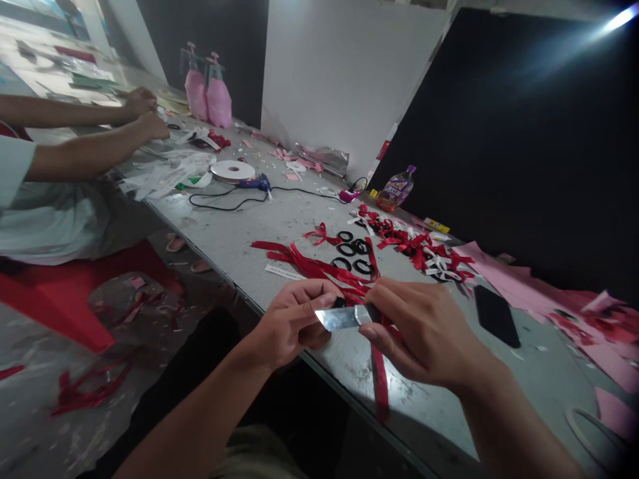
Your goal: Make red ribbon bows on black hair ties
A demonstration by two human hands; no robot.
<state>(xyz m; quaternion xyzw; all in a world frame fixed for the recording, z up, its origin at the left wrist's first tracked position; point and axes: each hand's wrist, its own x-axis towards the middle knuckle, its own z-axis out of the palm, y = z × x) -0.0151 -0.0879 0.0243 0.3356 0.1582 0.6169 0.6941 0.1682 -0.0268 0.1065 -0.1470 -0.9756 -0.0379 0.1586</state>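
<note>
My left hand is closed in a pinch on a small black item, mostly hidden by the fingers. In my right hand is a utility knife, its broad blade pointing left, close to the left fingertips. A red ribbon hangs down beneath the right hand toward the table edge; whether the hand also grips it, I cannot tell. Just beyond both hands lie loose red ribbons, a printed white strip and several black hair ties. One red bow sits beside the ties.
Finished-looking red and white bows form a row at the back. Right of them are a phone and pink paper. A glue gun, ribbon spool and bottle stand farther off. Another person's hands work at left.
</note>
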